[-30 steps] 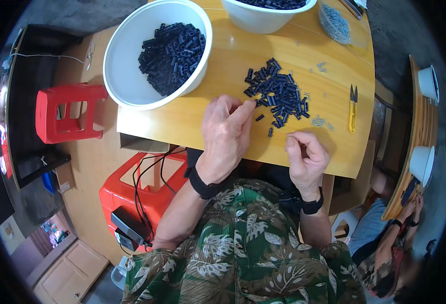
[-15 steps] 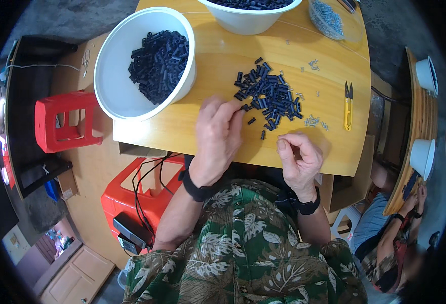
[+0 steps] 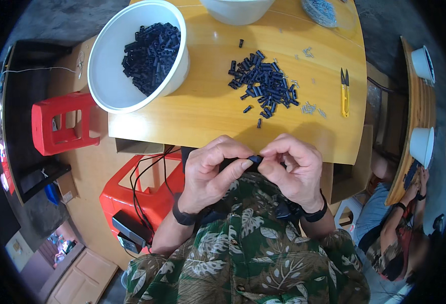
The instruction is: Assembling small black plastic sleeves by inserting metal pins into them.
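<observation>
In front of my body, just off the table's near edge, my left hand (image 3: 210,172) pinches a small black plastic sleeve (image 3: 255,159) between thumb and forefinger. My right hand (image 3: 296,172) is closed in a pinch at the sleeve's other end; whatever its fingertips hold is hidden. Beyond both hands lies a loose pile of black sleeves (image 3: 266,83) on the yellow wooden table (image 3: 197,119). Small silvery metal pins (image 3: 309,108) are scattered at the pile's right side.
A white tub (image 3: 99,83) of black sleeves stands at the table's left, another white tub (image 3: 238,12) at the back. A clear container (image 3: 320,12) sits far right. Yellow-handled thread snips (image 3: 345,93) lie right. Red stools (image 3: 142,190) are left; a person (image 3: 395,238) works at right.
My left hand has come back from the pile with a black sleeve. My right hand has moved left to meet it. The view has shifted slightly.
</observation>
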`<state>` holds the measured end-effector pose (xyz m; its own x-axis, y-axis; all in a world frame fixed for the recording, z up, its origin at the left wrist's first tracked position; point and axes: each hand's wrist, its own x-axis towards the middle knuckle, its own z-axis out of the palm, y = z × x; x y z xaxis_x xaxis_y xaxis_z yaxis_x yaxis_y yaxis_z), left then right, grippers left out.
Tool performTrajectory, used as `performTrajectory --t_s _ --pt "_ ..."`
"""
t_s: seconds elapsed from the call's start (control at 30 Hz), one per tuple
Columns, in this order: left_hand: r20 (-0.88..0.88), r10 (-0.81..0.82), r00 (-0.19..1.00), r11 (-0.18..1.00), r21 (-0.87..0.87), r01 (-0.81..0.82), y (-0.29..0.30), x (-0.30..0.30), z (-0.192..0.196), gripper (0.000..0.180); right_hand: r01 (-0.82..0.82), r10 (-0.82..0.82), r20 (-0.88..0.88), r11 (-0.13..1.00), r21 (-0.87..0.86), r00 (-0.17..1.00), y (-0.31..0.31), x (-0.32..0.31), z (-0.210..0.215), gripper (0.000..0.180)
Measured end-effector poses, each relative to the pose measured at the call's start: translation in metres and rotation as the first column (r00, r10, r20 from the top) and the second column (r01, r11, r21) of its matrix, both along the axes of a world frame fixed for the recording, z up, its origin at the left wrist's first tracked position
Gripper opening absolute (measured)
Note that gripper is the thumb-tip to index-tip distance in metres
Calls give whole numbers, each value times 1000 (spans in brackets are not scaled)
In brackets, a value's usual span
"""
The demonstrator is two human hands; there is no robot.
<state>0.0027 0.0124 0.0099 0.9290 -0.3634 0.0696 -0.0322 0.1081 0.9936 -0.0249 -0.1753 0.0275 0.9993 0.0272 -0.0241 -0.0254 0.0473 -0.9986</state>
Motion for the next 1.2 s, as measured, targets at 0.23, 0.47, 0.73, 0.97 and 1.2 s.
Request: performTrajectory --t_s 0.23,0.47,0.73,0.97,1.2 --pt "294 -58 954 946 320 -42 -1 -2 13 17 -47 64 -226 996 77 972 -3 -8 3 10" --pt "191 1 982 964 260 -52 4 -7 13 22 -8 107 -204 900 435 973 -7 -12 -9 11" --pt "257 22 966 979 191 -73 -1 -10 11 28 -12 167 -233 834 551 958 -3 -15 -17 11" --pt "256 29 966 973 213 -85 -5 -12 11 28 45 167 -326 832 553 931 -2 -19 -18 10" --pt "219 -18 975 986 165 -19 -5 -9 7 26 39 196 -365 836 547 910 -5 -17 -20 11"
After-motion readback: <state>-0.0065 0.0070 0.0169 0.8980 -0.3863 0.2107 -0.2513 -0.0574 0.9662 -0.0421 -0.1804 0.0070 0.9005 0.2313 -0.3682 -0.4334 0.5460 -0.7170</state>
